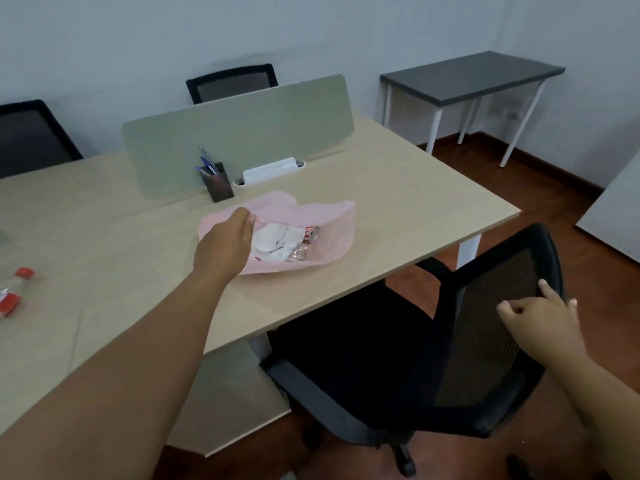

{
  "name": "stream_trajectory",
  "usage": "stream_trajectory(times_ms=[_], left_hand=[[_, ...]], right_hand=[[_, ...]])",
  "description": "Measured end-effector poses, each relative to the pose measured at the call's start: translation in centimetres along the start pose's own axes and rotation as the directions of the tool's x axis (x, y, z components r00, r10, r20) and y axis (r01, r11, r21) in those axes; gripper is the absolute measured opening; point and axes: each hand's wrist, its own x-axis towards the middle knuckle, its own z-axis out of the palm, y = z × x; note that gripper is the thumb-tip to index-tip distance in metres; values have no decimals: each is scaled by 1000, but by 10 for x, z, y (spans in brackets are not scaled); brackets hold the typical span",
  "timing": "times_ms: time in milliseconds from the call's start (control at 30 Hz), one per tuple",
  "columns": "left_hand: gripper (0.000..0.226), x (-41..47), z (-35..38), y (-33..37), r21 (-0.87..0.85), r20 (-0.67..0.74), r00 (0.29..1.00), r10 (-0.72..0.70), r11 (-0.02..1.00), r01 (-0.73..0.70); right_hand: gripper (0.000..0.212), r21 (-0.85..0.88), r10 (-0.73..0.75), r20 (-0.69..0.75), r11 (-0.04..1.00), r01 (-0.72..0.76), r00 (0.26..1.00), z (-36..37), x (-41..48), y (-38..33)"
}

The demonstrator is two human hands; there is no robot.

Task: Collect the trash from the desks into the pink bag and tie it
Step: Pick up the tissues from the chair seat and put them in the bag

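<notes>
— Head view first: where is the pink bag point(332, 233)?

— Lying on the pale wooden surface point(398, 202), towards its right end, just in front of the grey-green divider panel point(239, 133). Its mouth gapes upward, and inside you can see crumpled white paper point(277, 240), a red and white can point(311, 233) and a clear plastic bottle point(298, 253).

— And the left hand point(228, 240)?

— Stretched out over the surface, fingers pinched closed on the bag's near left rim.

— The right hand point(538, 313)?

— Holding nothing. It sits loosely curled at the top of the black mesh chair point(485, 327), with the index finger touching the backrest's upper edge. The chair stands at the near right of the surface, its seat partly tucked under.

— Any trash outside the bag?

— One thing: a clear bottle with a red cap and red label point(14, 292) lies at the far left edge of view, well apart from the bag.

— What else is on there?

— A dark pen holder point(217, 183) with blue pens stands against the divider, just behind the bag, beside a white cable tray point(270, 169). Two more black chairs point(232, 83) stand on the far side, and a dark-topped table point(471, 76) stands by the back wall.
</notes>
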Motion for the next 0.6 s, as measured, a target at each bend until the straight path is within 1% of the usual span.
stream_trajectory(times_ms=[133, 267, 400, 467, 600], left_hand=[[29, -1, -4, -1, -7, -13, 1000, -17, 1000, 17], [29, -3, -3, -2, 0, -9, 1000, -26, 1000, 26], [29, -2, -6, 0, -8, -20, 999, -33, 999, 33], [28, 1, -8, 2, -6, -28, 999, -31, 1000, 30], [28, 2, -11, 0, 7, -43, 999, -26, 1000, 26]], right_hand=[[29, 34, 23, -10, 999, -22, 1000, 0, 19, 6], [31, 106, 54, -39, 993, -50, 998, 0, 35, -1], [32, 121, 65, -39, 991, -60, 997, 7, 51, -5], [35, 76, 67, -41, 995, -64, 997, 11, 55, -14], [50, -111, 110, -49, 987, -115, 993, 18, 41, -44]])
